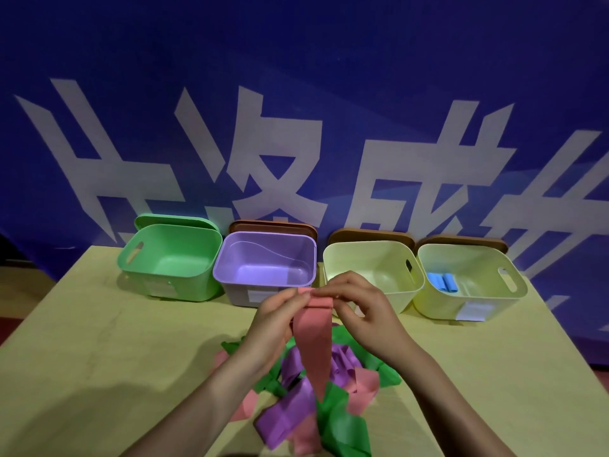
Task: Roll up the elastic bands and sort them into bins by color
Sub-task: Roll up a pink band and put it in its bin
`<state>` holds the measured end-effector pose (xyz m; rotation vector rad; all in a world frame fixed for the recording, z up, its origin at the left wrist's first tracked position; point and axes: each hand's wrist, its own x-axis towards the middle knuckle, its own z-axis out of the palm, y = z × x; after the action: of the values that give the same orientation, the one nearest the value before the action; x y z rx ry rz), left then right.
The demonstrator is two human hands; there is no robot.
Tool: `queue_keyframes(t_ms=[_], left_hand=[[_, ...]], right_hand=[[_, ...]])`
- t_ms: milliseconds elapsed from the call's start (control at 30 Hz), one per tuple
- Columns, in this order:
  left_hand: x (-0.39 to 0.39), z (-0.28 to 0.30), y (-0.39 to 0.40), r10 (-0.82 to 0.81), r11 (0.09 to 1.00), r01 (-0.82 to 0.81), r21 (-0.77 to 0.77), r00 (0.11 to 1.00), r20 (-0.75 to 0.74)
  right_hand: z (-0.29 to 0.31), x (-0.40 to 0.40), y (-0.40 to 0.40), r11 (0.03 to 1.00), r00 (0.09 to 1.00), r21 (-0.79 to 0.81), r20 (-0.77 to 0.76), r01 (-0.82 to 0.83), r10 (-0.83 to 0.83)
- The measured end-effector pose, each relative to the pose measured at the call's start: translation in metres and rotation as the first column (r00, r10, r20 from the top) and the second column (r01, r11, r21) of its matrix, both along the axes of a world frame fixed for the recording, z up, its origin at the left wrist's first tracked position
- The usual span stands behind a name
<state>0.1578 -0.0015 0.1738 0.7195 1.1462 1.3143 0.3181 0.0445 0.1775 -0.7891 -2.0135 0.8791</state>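
A long pink elastic band (313,344) hangs from both my hands above the table. My left hand (275,319) and my right hand (357,303) pinch its folded top end between thumbs and fingertips. Its lower end trails into a loose pile of pink, purple and green bands (296,413) lying under my wrists. Four open bins stand in a row at the back: a green bin (171,285), a purple bin (230,291), a cream bin (372,249) and a second cream bin (438,301) holding two rolled blue bands (441,282).
The bins stand on a pale wooden table (99,357) against a blue banner with large white characters. Lids lean behind each bin. The table's left edge and far-right corner lie close to the outer bins.
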Motion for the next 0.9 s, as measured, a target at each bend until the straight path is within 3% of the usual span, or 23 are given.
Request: queue_keyframes(t_ms=[133, 200, 433, 900], left_hand=[[-0.002, 0.0, 0.002, 0.061, 0.997, -0.052, 0.057, 0.983, -0.171], [-0.001, 0.004, 0.001, 0.073, 0.994, -0.048, 0.099, 0.962, -0.264], [-0.008, 0.0, 0.003, 0.077, 0.982, 0.004, 0.19, 0.905, -0.419], [-0.034, 0.006, 0.012, 0.089, 0.947, 0.082, 0.312, 0.862, -0.499]], right_hand=[[-0.002, -0.007, -0.008, 0.937, 0.979, -0.348, -0.174, 0.035, -0.102], [-0.003, -0.013, -0.01, 0.909, 0.968, -0.41, -0.19, 0.077, -0.167], [-0.001, -0.028, -0.014, 0.88, 0.946, -0.461, -0.218, 0.117, -0.24], [0.003, -0.053, -0.016, 0.892, 0.931, -0.42, -0.228, 0.171, -0.285]])
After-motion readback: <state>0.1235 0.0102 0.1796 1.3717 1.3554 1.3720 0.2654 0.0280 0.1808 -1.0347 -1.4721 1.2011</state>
